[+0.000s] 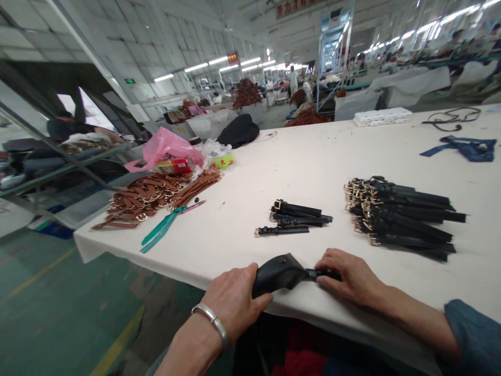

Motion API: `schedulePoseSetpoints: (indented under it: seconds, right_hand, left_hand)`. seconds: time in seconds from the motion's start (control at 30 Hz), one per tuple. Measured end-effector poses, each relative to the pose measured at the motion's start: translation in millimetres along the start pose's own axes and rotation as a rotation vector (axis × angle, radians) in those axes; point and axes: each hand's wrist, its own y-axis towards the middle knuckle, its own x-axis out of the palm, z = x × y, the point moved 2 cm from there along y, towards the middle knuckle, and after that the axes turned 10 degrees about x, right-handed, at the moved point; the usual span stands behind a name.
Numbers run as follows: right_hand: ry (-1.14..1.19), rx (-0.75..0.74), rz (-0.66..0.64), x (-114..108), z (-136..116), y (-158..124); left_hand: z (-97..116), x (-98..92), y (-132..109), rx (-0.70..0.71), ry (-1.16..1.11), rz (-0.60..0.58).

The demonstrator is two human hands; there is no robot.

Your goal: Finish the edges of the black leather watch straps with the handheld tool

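While the left hand (237, 297) grips a curved black piece (277, 274) at the near edge of the worktop (223, 235), the right hand (348, 274) pinches a narrow black strap (311, 274) at its right end; holding both level, untwisted, should keep them aligned.

The pale tabletop (238, 219) carries black buckled straps (415, 214), brown straps (146, 192) and blue fabric (474, 149).

Black strap piles (410, 214) flank a passable gap.
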Motion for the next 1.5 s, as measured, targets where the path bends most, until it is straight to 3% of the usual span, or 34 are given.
schedulePoseSetpoints:
  seconds: [0.3,0.6,0.9,1.07,1.33,1.5]
  right_hand:
    - [0.032,0.021,-0.024,-0.5,0.2,2.4]
    - [-0.016,0.062,-0.003,-0.4,-4.5,3.0]
    - [0.057,0.116,0.007,2.7,-3.0,4.9]
    - [0.118,0.023,0.034,3.1,-0.3,1.9]
    - [-0.033,-0.214,0.124,1.6,-3.4,-1.5]
    - [-0.022,-0.213,0.088,3.5,-3.1,-2.0]
  left_hand:
    - [14.1,-12.4,19.1,0.001,0.042,-0.064]
    - [1.6,-27.3,13.2,-0.010,0.049,-0.191]
    - [15.5,-17.6,24.3,0.009,0.043,-0.095]
    - [9.9,-20.0,8.3,-0.019,0.021,-0.116]
    - [-3.8,-14.3,-17.1,-0.073,0.011,-0.123]
    - [4.2,-8.5,-19.8,-0.086,0.035,-0.132]
